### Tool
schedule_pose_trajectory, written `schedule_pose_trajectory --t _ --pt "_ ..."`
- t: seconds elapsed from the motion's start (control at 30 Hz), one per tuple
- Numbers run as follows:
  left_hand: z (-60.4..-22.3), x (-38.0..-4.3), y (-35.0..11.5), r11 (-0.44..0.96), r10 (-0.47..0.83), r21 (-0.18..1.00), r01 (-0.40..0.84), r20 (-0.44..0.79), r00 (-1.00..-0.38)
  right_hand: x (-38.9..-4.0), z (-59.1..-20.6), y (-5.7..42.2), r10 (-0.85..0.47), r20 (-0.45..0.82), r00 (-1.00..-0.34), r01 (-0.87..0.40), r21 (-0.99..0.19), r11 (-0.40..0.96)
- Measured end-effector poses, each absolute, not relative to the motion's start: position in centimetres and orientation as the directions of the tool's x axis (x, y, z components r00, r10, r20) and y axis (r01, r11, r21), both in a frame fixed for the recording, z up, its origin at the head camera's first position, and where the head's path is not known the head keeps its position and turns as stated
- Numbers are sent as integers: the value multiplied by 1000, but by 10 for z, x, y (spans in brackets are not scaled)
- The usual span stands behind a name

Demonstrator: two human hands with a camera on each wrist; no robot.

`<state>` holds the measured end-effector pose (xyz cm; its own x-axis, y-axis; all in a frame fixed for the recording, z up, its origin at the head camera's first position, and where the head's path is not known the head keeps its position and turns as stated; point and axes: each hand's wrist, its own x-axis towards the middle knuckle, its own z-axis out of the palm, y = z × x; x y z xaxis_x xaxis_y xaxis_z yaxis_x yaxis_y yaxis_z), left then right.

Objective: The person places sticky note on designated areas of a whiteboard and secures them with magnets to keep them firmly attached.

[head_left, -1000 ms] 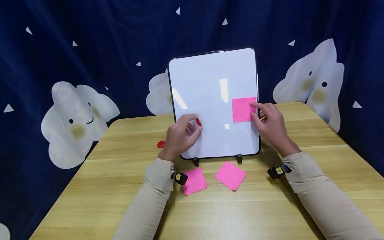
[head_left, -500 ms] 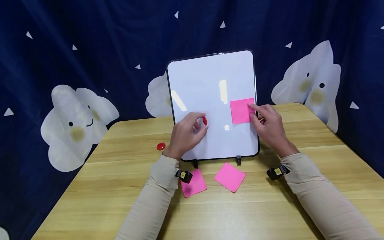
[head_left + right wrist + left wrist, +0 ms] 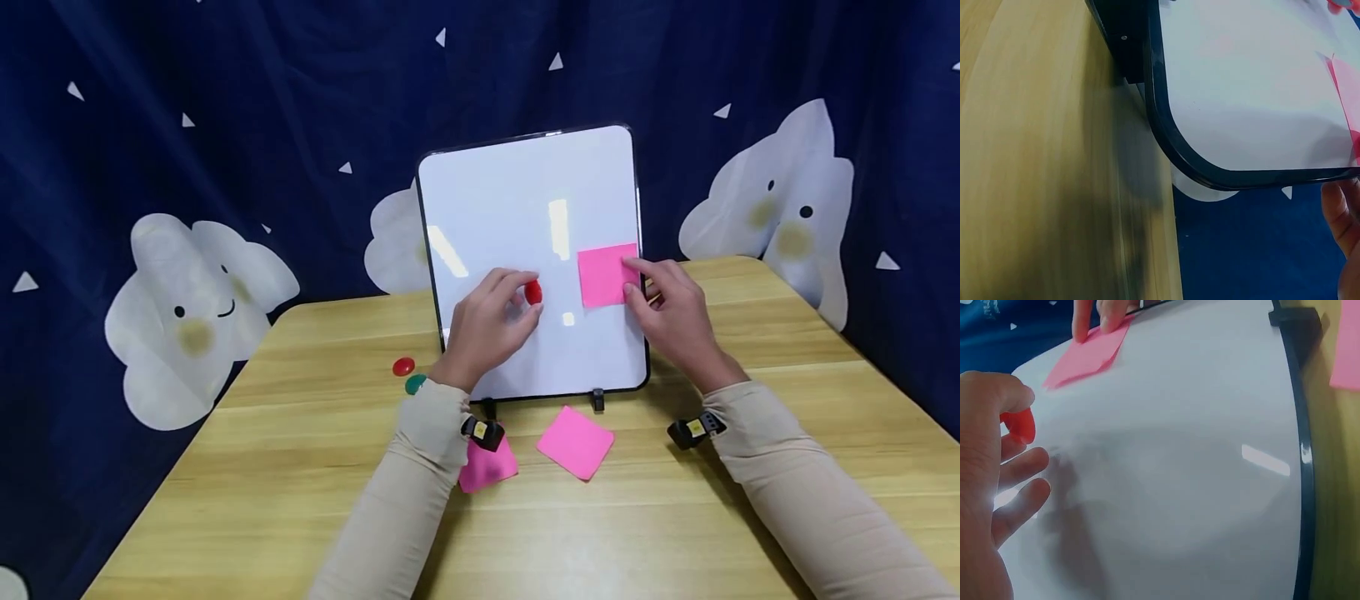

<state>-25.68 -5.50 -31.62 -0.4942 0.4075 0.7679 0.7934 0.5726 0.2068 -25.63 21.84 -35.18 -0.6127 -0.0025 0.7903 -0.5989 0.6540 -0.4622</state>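
My left hand (image 3: 489, 323) pinches a round red magnet (image 3: 533, 292) between thumb and index finger, just in front of the whiteboard (image 3: 495, 208). In the left wrist view the magnet (image 3: 1022, 428) sits under a fingertip, with the other fingers spread beside it. A pink sticky note (image 3: 598, 277) lies on the right side of the board. At its right edge my right hand (image 3: 675, 315) holds it, thumb and index finger on its face. Other right fingers (image 3: 1337, 212) reach behind the board's edge in the right wrist view. A gap separates magnet and note.
The board stands tilted on small black feet (image 3: 597, 400) on a wooden table (image 3: 570, 542). Two pink notes lie before it, one note (image 3: 575, 442) in full view, the other note (image 3: 487, 468) partly under my left wrist. A red magnet (image 3: 403, 367) and a green magnet (image 3: 415, 384) lie left.
My left hand has moved right and slightly up with the red magnet, closer to the pink note. The green magnet has come into sight behind it. My right hand stays at the note.
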Motion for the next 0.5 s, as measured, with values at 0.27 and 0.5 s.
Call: schedule_pose_trajectory --t 0.27,0.5 --pt "-314 -256 -28 591 418 195 783 756 -503 -257 -352 221 -17 804 -594 -625 -448 639" --pt "-309 -257 -20 586 427 203 784 746 -512 -255 -351 219 -14 795 -607 -610 -455 649"
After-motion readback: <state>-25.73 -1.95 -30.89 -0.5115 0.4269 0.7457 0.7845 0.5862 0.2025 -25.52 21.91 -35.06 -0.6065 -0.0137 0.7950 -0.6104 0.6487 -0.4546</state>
